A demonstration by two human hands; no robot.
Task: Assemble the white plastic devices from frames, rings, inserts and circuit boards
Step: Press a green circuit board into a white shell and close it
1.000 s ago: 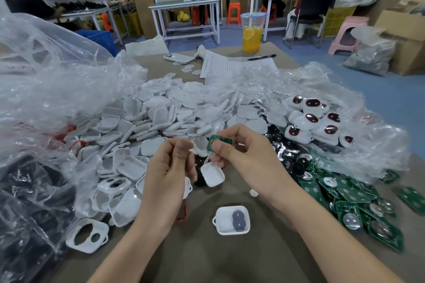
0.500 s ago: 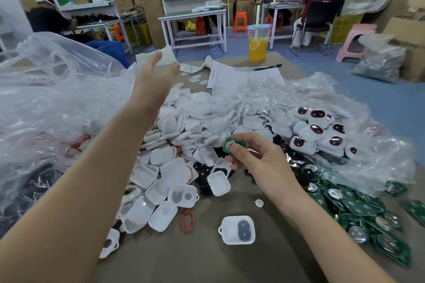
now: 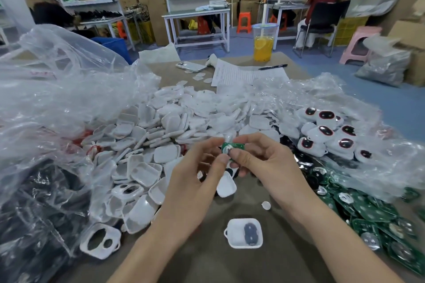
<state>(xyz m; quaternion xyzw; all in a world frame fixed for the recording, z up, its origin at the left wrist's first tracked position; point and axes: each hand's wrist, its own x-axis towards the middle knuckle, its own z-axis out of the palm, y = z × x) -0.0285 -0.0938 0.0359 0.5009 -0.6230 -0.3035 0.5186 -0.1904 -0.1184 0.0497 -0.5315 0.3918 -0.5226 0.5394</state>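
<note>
Both hands meet above the middle of the table (image 3: 230, 266). The left hand (image 3: 197, 172) and the right hand (image 3: 266, 165) together pinch one small green circuit board (image 3: 230, 146), thumbs on its near side and the other fingers curled behind it. The board is held in the air, tilted towards the camera, with a round silvery part showing on its face.

Just below the hands a white shell (image 3: 226, 185) lies on the table. Nearer the person, a second white shell with a dark insert (image 3: 245, 233) sits alone and open side up. A small white disc (image 3: 266, 205) lies between that shell and the right wrist. To the left, a white frame with two openings (image 3: 99, 242) rests at the edge of a large heap of white shells (image 3: 170, 126), which spreads over clear plastic sheeting (image 3: 59, 99).

On the right, finished devices with dark faces (image 3: 326, 133) are piled on more plastic, and loose green boards (image 3: 372, 211) lie in front of them. At the far edge of the table stand a cup of orange drink (image 3: 263, 45), a phone (image 3: 190, 66), a printed sheet (image 3: 243, 74) and a pen (image 3: 273, 66).
</note>
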